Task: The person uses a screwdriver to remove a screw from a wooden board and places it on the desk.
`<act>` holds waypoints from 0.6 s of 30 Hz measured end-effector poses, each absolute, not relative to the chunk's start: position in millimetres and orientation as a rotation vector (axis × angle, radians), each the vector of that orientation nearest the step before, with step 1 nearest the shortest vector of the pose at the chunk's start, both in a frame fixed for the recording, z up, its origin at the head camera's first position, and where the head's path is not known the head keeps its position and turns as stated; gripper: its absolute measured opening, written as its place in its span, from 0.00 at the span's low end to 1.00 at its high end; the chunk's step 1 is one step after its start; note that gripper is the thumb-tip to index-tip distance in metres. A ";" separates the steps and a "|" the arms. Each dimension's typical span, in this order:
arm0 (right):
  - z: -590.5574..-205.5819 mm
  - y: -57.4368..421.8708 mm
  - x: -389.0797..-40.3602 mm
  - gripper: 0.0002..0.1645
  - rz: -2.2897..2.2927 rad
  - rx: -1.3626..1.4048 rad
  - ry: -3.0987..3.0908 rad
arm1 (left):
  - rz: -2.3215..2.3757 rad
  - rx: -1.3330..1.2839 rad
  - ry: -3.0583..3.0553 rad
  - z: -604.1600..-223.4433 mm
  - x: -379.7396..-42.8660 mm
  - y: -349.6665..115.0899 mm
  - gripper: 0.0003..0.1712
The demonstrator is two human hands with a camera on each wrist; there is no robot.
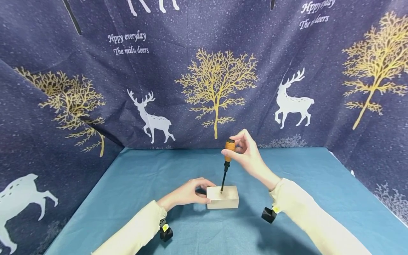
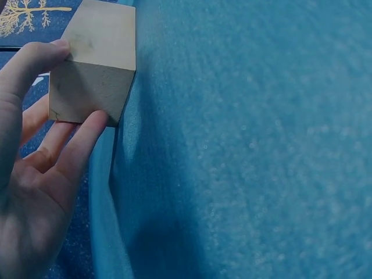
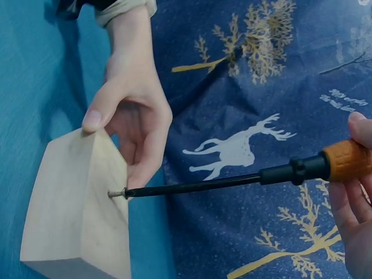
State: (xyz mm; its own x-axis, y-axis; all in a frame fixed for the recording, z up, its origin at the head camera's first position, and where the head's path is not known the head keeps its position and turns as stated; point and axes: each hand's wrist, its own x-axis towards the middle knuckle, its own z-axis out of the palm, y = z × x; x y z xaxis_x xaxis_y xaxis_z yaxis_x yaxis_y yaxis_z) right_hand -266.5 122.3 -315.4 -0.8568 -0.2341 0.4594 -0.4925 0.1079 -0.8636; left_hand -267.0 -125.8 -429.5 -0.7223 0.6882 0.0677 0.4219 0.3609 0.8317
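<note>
A pale wooden block (image 1: 223,203) rests on the blue cloth. My left hand (image 1: 192,192) grips its left end, thumb on the near side and fingers on the far side. Out of the block's top stands a small screw (image 3: 116,193), partly sunk in the wood. The tip of a screwdriver (image 1: 224,177) meets the screw's head; its shaft is black and leans slightly. Around the orange handle (image 3: 347,161), my right hand (image 1: 247,152) pinches with thumb and fingers. In the left wrist view the block (image 2: 99,87) shows between thumb and fingers, while the screw is out of sight.
Blue cloth (image 1: 143,170) covers the table. Behind it and at the sides hangs a dark blue curtain (image 1: 191,35) printed with white deer and golden trees. Each wrist carries a black camera, one at the left (image 1: 165,232) and one at the right (image 1: 269,215).
</note>
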 end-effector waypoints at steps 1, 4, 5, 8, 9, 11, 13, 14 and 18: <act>-314.5 122.7 -266.3 0.24 1.843 0.738 -2.169 | 1.294 0.985 2.335 -429.6 -267.1 -125.9 0.26; -313.6 125.6 -266.0 0.23 1.857 0.765 -2.149 | 1.294 0.988 2.332 -429.5 -267.5 -126.3 0.26; -314.1 127.0 -266.4 0.22 1.855 0.777 -2.140 | 1.294 0.988 2.329 -429.4 -267.8 -126.3 0.26; -315.9 131.6 -268.1 0.19 1.862 0.829 -2.110 | 1.296 0.983 2.326 -429.1 -268.5 -126.2 0.26; -316.6 133.2 -268.6 0.18 1.858 0.854 -2.103 | 1.293 0.981 2.329 -429.1 -268.7 -126.0 0.26; -318.1 135.9 -269.9 0.17 1.861 0.934 -2.088 | 1.294 0.981 2.330 -428.8 -268.9 -125.7 0.26; -319.5 137.3 -270.7 0.18 1.854 1.028 -2.076 | 1.294 0.981 2.331 -428.8 -268.7 -125.8 0.26; -320.2 137.3 -271.1 0.20 1.857 1.080 -2.067 | 1.295 0.981 2.332 -428.9 -268.6 -126.0 0.26; -321.4 134.6 -271.4 0.23 1.904 1.229 -2.030 | 1.297 0.978 2.330 -429.4 -268.6 -126.2 0.26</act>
State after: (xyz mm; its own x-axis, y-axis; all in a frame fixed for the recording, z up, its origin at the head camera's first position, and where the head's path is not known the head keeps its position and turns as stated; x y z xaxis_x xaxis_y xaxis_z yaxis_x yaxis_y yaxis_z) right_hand -271.4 134.6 -321.4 -0.6696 -0.4756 0.5705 -0.5996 -0.1072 -0.7931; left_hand -268.6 -126.2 -429.4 -0.7232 0.6876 0.0639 0.4167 0.3607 0.8344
